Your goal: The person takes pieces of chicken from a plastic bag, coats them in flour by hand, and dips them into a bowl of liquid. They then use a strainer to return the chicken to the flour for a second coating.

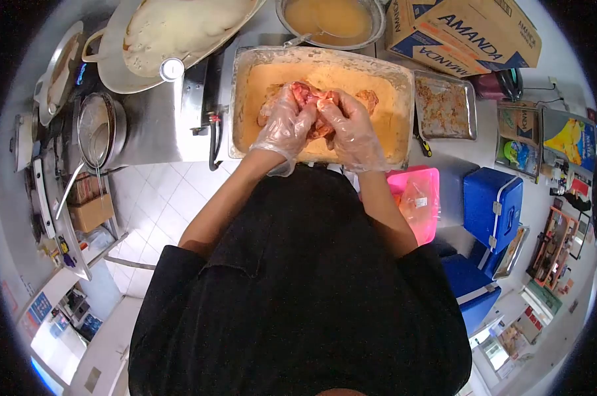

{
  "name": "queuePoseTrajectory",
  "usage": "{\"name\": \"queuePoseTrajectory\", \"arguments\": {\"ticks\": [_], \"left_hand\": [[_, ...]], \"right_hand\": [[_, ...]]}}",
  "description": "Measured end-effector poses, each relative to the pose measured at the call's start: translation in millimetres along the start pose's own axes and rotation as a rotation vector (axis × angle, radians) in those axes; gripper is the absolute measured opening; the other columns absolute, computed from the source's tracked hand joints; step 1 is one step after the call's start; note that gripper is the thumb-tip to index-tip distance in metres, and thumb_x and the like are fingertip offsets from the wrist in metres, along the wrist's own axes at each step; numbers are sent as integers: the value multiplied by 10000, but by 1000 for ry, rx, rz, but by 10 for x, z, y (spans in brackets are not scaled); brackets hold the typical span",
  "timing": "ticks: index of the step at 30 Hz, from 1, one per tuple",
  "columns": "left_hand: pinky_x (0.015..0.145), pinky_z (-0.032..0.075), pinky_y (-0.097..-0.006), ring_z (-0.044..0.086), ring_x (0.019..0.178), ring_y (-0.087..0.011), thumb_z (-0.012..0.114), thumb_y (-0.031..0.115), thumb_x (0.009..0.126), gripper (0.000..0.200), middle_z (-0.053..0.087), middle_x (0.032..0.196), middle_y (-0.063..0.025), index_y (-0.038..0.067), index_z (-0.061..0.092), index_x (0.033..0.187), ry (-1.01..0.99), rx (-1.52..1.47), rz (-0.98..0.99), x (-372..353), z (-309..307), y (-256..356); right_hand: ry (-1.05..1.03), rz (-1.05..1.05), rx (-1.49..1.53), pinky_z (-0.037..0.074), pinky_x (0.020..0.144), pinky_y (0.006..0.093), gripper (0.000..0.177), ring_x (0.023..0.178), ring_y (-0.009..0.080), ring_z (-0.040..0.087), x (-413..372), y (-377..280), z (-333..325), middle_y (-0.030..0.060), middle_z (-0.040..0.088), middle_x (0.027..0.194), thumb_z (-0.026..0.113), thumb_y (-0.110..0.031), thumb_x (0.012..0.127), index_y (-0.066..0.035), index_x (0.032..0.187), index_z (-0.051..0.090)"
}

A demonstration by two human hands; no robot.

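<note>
raw meat held over the tray
left hand and right hand, gloved fingers curled tight around it, above the tray's middle

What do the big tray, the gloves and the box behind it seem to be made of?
The tray looks like bare metal, likely steel: grey, dull-shiny rim, smeared with orange sauce. The gloves on the left hand and right hand, both gripping the meat, look like thin clear plastic: wrinkled, skin showing through. The box looks like brown printed cardboard, with folded flaps.
</note>
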State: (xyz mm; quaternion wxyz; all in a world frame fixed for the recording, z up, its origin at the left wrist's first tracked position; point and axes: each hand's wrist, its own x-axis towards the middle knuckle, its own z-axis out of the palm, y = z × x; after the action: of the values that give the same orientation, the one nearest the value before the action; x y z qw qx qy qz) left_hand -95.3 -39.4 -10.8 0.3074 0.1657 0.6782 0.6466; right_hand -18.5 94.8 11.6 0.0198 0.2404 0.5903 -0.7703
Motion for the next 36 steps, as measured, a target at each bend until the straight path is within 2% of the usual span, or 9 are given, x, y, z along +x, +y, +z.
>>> {"name": "queuePoseTrajectory", "arguments": {"ticks": [7, 14, 18, 21, 23, 25, 28, 32, 36], "left_hand": [[779, 477, -322, 536, 824, -158, 525, 154, 927, 266, 566, 914, -86, -4, 455, 1130, -20, -35, 102, 92, 38, -129], [904, 450, -372, 556, 1003, -263, 548, 117, 902, 453, 535, 1107, -194, 5, 389, 1311, -92, 141, 108, 78, -15, -237], [948, 427, -391, 537, 1070, -288, 583, 94, 887, 546, 505, 1184, -214, 19, 342, 1372, 27, 268, 34, 4, 23, -146], [956, 421, -409, 545, 1053, -306, 612, 90, 879, 609, 521, 1155, -207, 29, 304, 1402, 65, 269, 202, 116, 80, -425], [875, 465, -271, 507, 992, -122, 647, 19, 890, 681, 470, 1148, -70, 79, 216, 1414, 113, 354, 295, 154, 147, -468], [877, 468, -275, 505, 985, -119, 652, 7, 881, 681, 469, 1133, -64, 80, 224, 1406, 114, 262, 343, 154, 177, -478], [886, 461, -320, 515, 983, -167, 651, 0, 860, 632, 496, 1109, -96, 47, 283, 1372, 141, 104, 344, 139, 236, -434], [915, 445, -368, 534, 1015, -233, 626, -7, 849, 573, 524, 1121, -143, 10, 338, 1344, 136, 36, 243, 66, 241, -293], [956, 432, -367, 534, 1077, -254, 588, -22, 845, 550, 520, 1168, -162, 7, 352, 1341, 122, 60, 268, 26, 231, -187]], "right_hand": [[151, -369, -400, 466, 701, 295, 284, 701, 133, 554, -1, -32, 47, 35, 619, 800, 533, -240, 958, 19, 1033, 625], [80, -269, -411, 470, 659, 318, 283, 703, 160, 582, 44, 4, 23, 90, 619, 747, 532, -228, 956, 32, 1013, 629], [240, -463, -533, 482, 649, 370, 252, 704, 265, 625, -7, -47, 67, 178, 635, 773, 580, -201, 934, 34, 1011, 628], [253, -551, -606, 486, 655, 400, 233, 720, 348, 625, -74, -156, 144, 214, 638, 803, 602, -188, 920, 30, 999, 626], [206, -518, -544, 486, 658, 414, 224, 732, 385, 619, -80, -159, 193, 220, 639, 816, 609, -185, 915, 26, 988, 625], [257, -669, -595, 482, 653, 425, 217, 746, 403, 620, -51, -125, 201, 229, 634, 810, 612, -188, 912, 24, 956, 629], [181, -430, -648, 486, 688, 379, 214, 727, 309, 635, -44, -204, 179, 215, 651, 820, 611, -163, 905, 44, 957, 631], [102, -370, -687, 481, 669, 365, 251, 706, 250, 623, 11, -282, 124, 190, 648, 788, 584, -193, 916, 53, 929, 631], [92, -242, -523, 452, 603, 310, 290, 672, 134, 554, 38, -244, 96, 83, 624, 739, 547, -231, 948, 37, 884, 641]]}}
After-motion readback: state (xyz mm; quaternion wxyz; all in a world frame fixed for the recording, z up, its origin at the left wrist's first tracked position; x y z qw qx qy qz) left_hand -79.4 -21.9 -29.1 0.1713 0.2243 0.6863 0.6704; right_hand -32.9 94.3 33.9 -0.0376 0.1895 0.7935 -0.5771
